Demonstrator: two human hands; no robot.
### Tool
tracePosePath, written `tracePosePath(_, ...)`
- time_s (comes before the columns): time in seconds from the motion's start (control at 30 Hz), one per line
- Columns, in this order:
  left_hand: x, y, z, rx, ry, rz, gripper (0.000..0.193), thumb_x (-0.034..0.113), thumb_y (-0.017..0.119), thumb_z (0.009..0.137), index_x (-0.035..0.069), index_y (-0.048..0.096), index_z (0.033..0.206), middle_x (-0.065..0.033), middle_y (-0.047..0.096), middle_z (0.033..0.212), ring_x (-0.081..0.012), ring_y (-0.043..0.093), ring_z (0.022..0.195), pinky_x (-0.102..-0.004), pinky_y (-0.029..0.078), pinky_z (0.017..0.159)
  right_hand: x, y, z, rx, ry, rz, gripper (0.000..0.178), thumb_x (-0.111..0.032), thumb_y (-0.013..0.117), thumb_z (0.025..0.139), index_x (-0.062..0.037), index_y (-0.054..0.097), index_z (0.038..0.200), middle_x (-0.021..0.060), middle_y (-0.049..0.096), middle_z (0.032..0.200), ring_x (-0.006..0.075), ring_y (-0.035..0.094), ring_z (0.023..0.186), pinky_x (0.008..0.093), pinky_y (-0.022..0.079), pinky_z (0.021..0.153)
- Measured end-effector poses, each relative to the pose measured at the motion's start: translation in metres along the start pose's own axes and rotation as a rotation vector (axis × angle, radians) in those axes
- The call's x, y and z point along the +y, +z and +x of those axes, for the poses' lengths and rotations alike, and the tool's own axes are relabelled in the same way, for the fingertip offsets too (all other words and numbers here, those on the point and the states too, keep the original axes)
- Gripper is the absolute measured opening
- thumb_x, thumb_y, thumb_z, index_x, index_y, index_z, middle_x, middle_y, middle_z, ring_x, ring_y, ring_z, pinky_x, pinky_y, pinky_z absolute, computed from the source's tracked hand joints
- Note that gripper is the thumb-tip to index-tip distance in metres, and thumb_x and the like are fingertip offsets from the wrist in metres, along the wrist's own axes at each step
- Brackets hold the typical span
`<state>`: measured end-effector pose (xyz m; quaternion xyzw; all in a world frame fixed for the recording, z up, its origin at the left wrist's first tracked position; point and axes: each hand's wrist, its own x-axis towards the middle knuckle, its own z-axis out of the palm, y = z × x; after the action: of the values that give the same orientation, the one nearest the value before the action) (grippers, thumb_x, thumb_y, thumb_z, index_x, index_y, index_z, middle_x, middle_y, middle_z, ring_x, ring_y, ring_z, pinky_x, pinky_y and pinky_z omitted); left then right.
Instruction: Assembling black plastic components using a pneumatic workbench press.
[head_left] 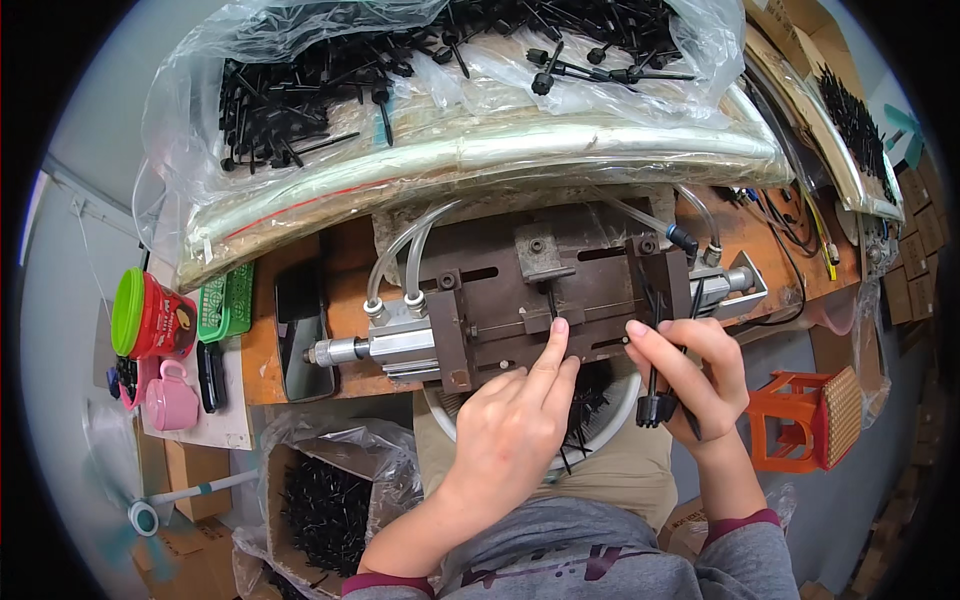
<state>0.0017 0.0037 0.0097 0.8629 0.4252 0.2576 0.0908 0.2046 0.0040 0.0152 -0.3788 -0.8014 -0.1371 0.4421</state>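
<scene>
My left hand (520,425) reaches to the middle of a dark metal clamping fixture (490,350). Its index finger is stretched out, the tip touching or just over a thin black rod (551,300) at the fixture's centre; nothing shows in its grasp. To the right, my right hand (700,375) is closed on black plastic stemmed parts; one part's ridged head (655,408) hangs below the fingers. A second thin stem shows behind the fingers, and how many parts are held is hard to make out. Air cylinders with clear hoses flank the fixture, the left cylinder (405,350) showing best.
A plastic-lined tray (480,145) full of similar black parts spans the far side. A phone (303,335), pink mug (172,400) and red tub (165,320) stand left. Below are a lined box (375,520) of black parts and, right, an orange stool (785,425).
</scene>
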Motion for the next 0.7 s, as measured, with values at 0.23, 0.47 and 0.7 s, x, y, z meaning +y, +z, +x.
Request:
tracePosePath(0.23, 0.011, -0.020, 0.001, 0.193, 0.084, -0.538, 0.040, 0.002, 0.085, 0.068, 0.001, 0.072, 0.106, -0.0144, 0.074, 0.103, -0.0232, 0.074, 0.084, -0.0309, 0.059, 0.071, -0.004, 0.004, 0.003, -0.039, -0.178, -0.081, 0.046, -0.008, 0.067, 0.060, 0.0083, 0.073, 0.102, 0.0119, 0.058, 0.098, 0.0167, 0.053, 0.062, 0.0268, 0.045, 0.050)
tracePosePath(0.47, 0.011, -0.026, -0.012, 0.196, 0.018, -0.463, 0.034, 0.000, 0.086, 0.066, 0.003, 0.073, 0.098, -0.0114, 0.073, 0.097, -0.0204, 0.071, 0.080, -0.0300, 0.058, 0.065, -0.005, 0.004, 0.001, -0.010, -0.132, -0.099, 0.043, -0.004, 0.070, 0.066, 0.0028, 0.073, 0.108, 0.0124, 0.063, 0.104, 0.0167, 0.054, 0.063, 0.0268, 0.046, 0.053)
tracePosePath(0.7, -0.004, 0.020, -0.011, 0.235, 0.053, -0.027, 0.027, 0.011, 0.082, 0.068, 0.006, 0.071, 0.092, -0.0105, 0.069, 0.123, -0.0197, 0.068, 0.074, -0.0296, 0.053, 0.066, -0.013, -0.001, -0.011, 0.051, 0.023, 0.072, 0.036, -0.002, 0.080, 0.075, 0.0012, 0.068, 0.108, 0.0159, 0.066, 0.111, 0.0234, 0.065, 0.075, 0.0294, 0.053, 0.059)
